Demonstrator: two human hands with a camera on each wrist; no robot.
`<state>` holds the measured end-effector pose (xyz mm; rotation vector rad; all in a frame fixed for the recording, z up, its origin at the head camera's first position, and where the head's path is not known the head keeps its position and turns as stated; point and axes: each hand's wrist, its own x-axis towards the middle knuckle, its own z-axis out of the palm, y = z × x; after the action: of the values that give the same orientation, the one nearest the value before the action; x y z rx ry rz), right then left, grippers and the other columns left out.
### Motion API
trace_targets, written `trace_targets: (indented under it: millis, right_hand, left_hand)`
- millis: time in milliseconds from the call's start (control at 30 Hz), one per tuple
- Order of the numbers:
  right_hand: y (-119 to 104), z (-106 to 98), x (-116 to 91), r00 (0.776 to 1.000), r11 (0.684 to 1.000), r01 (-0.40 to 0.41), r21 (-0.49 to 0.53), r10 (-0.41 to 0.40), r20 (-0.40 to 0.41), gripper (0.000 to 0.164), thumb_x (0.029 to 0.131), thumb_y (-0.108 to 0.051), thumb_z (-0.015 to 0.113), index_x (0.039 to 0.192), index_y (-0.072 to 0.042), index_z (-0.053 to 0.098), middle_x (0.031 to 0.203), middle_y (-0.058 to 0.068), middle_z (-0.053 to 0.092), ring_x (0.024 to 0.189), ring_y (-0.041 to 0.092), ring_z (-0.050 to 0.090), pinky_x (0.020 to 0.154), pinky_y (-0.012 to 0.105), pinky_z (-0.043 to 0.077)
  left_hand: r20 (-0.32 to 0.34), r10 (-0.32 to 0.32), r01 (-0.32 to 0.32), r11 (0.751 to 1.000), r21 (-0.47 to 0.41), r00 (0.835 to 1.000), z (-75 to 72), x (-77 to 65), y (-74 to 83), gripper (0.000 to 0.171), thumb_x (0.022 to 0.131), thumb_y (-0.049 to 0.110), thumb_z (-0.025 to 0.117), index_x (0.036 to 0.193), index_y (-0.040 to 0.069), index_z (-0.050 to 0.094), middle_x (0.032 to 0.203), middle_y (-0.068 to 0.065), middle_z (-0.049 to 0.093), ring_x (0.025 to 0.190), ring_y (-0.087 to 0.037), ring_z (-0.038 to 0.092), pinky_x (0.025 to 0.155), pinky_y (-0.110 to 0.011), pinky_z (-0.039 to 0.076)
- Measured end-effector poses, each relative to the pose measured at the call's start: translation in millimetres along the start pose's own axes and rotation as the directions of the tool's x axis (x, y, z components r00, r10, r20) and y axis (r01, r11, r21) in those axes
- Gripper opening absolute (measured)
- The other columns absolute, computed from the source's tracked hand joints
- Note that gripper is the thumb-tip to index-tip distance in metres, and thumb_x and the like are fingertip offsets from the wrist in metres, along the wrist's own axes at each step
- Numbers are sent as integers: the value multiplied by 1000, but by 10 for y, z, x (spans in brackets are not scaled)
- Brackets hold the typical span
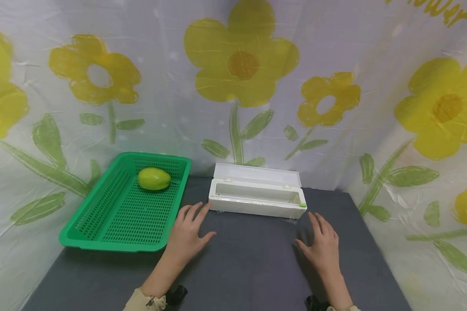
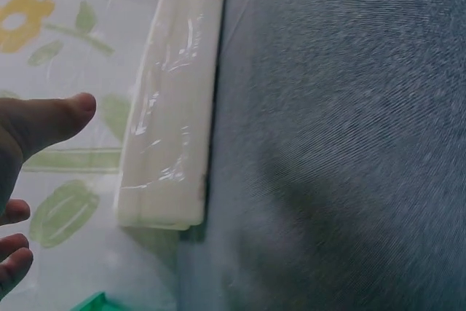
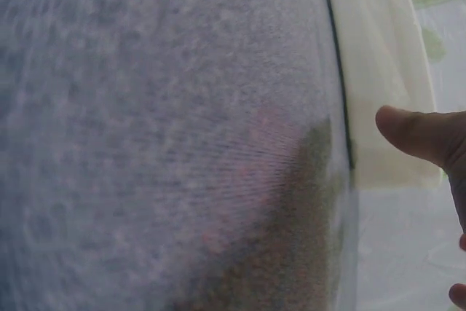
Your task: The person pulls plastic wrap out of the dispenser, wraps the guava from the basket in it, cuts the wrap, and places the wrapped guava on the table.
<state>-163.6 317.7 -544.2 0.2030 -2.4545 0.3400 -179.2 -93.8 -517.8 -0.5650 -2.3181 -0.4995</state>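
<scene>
A long white cling film box [image 1: 257, 206] stands at the back of the table, its lid [image 1: 257, 175] tipped back against the curtain. Clear film clings to its front, showing as shiny wrinkles in the left wrist view. My left hand [image 1: 187, 235] hovers near the box's left front corner with fingers spread, holding nothing. To the right and in front of the box is my right hand [image 1: 322, 247], fingers also extended and nothing in them. In both wrist views, the thumb appears beside the box [image 2: 171, 107] but apart from it.
A green plastic basket [image 1: 78, 233] stands on the left, close to my left hand. Inside it lies a yellow-green fruit [image 1: 154, 179]. Dark grey cloth [image 1: 257, 268] covers the table. A flower-printed curtain [image 1: 171, 121] rises along the back and sides.
</scene>
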Motion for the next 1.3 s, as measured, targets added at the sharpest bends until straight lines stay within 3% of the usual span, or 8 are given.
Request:
trace_targets:
  millis: [133,333,667,1033,1300]
  right_hand:
    - [15,51,-23,1000,1000,21,5,-21,-5,112,48,-13,110,146,-2,56,144,26,55,128,51,53,91,76,45]
    - [-2,145,1,998,998,60,19,-59,-19,109,49,-6,108,145,-2,57,145,25,55,131,49,50,90,74,46]
    - [-87,268,83,998,996,28,84,-23,-59,100,54,4,104,143,-2,58,146,25,55,131,49,50,92,74,43]
    - [-86,375,157,994,993,93,72,-88,-71,102,53,7,102,145,-4,59,148,24,56,132,48,49,94,72,43]
    - [-68,436,195,989,991,128,46,-124,-79,101,53,10,101,144,-5,60,146,23,58,134,49,49,93,72,42]
  left_hand:
    - [64,-59,61,998,-26,996,129,-30,44,100,64,28,105,151,9,58,135,-24,63,113,-42,57,90,-55,56]
    - [160,-159,167,985,-34,974,282,-31,59,96,70,20,102,153,7,55,140,-26,59,113,-42,55,90,-56,55]
    - [189,-224,240,968,-66,956,521,-37,42,94,72,15,101,153,6,54,141,-24,56,118,-42,54,89,-55,57]
    - [164,-211,220,975,-36,963,656,51,26,95,70,16,102,152,11,55,144,-20,54,118,-41,55,86,-56,57]
    - [139,-145,148,989,-11,980,729,83,37,88,69,14,102,148,15,62,147,-13,57,115,-39,54,85,-53,56]
